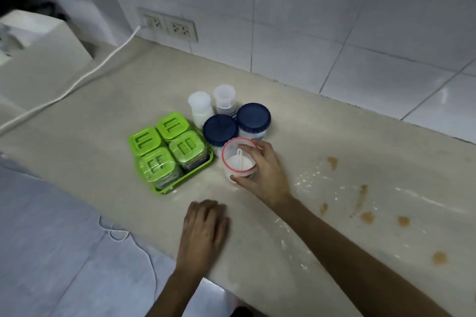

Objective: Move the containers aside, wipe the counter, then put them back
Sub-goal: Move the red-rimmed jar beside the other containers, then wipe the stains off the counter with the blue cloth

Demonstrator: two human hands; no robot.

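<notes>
My right hand (262, 175) grips a clear round container with a red rim (237, 159) that holds white powder and a small scoop; it stands on the beige counter (257, 100). Just behind it are two jars with dark blue lids (220, 129) (253, 116) and two small white bottles (199, 107) (224, 98). To the left a green tray (192, 177) carries several green-lidded boxes. My left hand (203, 229) rests flat on the counter near its front edge, holding nothing.
Brown stains (367, 217) and scattered white powder (313, 177) mark the counter to the right. A white cable (77, 82) runs from the wall sockets (168, 25) to a white appliance (38, 41) at the far left. White tiled wall lies behind.
</notes>
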